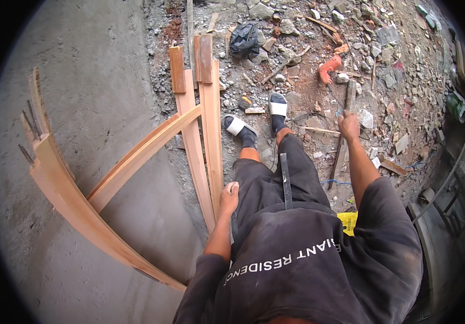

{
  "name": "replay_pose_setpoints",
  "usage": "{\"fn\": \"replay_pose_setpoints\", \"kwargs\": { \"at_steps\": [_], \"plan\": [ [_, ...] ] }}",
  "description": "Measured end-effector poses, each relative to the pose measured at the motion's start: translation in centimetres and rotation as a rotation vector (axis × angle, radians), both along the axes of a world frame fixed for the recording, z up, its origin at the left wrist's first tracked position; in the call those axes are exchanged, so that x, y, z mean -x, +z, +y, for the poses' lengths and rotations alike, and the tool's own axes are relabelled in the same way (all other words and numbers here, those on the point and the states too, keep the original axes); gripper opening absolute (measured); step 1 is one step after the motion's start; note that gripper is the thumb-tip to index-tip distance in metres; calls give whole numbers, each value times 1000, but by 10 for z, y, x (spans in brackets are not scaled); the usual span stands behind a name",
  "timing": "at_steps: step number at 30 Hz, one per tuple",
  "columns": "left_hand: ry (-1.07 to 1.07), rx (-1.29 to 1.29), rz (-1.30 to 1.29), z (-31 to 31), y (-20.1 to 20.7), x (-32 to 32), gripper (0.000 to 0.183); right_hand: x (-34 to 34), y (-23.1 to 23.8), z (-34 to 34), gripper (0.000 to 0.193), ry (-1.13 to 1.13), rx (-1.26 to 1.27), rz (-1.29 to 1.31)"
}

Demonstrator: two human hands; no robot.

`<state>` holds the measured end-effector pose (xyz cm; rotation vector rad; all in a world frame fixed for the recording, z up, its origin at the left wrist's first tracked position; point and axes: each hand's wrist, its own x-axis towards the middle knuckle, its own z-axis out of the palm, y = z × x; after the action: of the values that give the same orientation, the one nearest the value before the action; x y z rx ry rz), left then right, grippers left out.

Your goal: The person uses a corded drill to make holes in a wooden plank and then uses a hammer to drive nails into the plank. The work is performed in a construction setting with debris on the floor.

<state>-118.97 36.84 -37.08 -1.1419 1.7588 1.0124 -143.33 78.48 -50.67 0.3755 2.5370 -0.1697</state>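
Observation:
My right hand (349, 126) reaches out over the rubble, its fingers closed on a thin dark power cord (336, 98). That cord runs up to an orange power drill (329, 68); whether the drill hangs or rests on the ground I cannot tell. Beside my thigh, my left hand (229, 198) is curled closed, thumb uppermost, and what it holds, if anything, is hidden. Just left of it stand two long wooden pieces, a narrower plank (193, 146) and a wider one (211, 124), each with a short block at its far end.
A jointed timber frame (76, 200) with a diagonal piece (140, 156) stands on the smooth concrete at left. Stones and wood scraps cover the ground ahead, with a black plastic bag (244, 40) among them. A long board (342, 156) lies below my right hand. Something yellow (348, 222) shows beside my hip.

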Motion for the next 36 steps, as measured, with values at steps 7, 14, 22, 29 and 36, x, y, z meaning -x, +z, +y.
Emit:
{"fn": "replay_pose_setpoints", "kwargs": {
  "at_steps": [7, 14, 22, 29, 36],
  "plan": [
    [-136, -48, 99, -29, 3, 19, 40, -89, 41, -95, 49, -137, 406, -230],
    [-270, 48, 148, -95, -13, 26, 37, -110, 116, -140, 43, -34, 449, -390],
    [-421, 75, 380, -98, -127, 196, 32, -73, 127, -135, 34, -110, 716, -286],
    [-407, 127, 531, -11, -316, 404, 27, -46, 38, -102, 18, -257, 511, 17],
    [-420, 385, 502, -3, -485, 498, 25, 10, 16, -54, 11, -317, 500, -61]
  ]
}}
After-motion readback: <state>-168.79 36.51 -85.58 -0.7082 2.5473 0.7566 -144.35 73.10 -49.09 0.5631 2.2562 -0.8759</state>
